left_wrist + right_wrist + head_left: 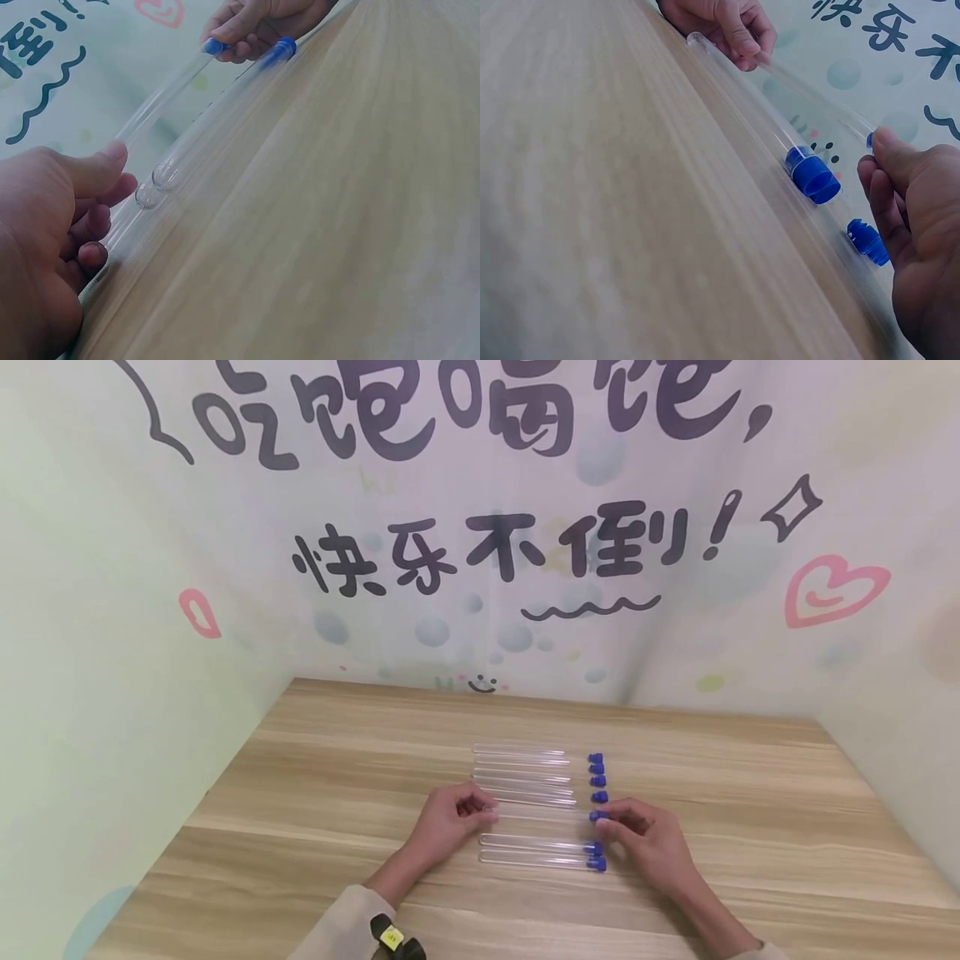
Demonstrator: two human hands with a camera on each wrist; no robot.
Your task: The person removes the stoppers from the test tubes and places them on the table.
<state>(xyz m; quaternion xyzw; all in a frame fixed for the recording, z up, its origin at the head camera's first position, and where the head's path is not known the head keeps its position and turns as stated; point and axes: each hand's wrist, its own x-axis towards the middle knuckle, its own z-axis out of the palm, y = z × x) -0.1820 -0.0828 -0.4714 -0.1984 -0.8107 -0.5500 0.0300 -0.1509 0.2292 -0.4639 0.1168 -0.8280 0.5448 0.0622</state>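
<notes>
Between the two hands a clear test tube (540,814) is held sideways over the table. My left hand (446,820) pinches its rounded end between thumb and fingers. At the other end my right hand (651,847) pinches a blue stopper (214,46), which sits at the tube's mouth. Nearer to me, two more test tubes lie side by side with blue stoppers (815,178) in their right ends. Beyond the held tube lie several unstoppered test tubes (521,763), and several loose blue stoppers (597,769) stand in a column right of their mouths.
The wood-grain table (315,877) runs back to a printed cloth (420,527) with dark lettering. Pale walls stand at left and right. A black strap with a yellow label (392,937) shows beside the left sleeve.
</notes>
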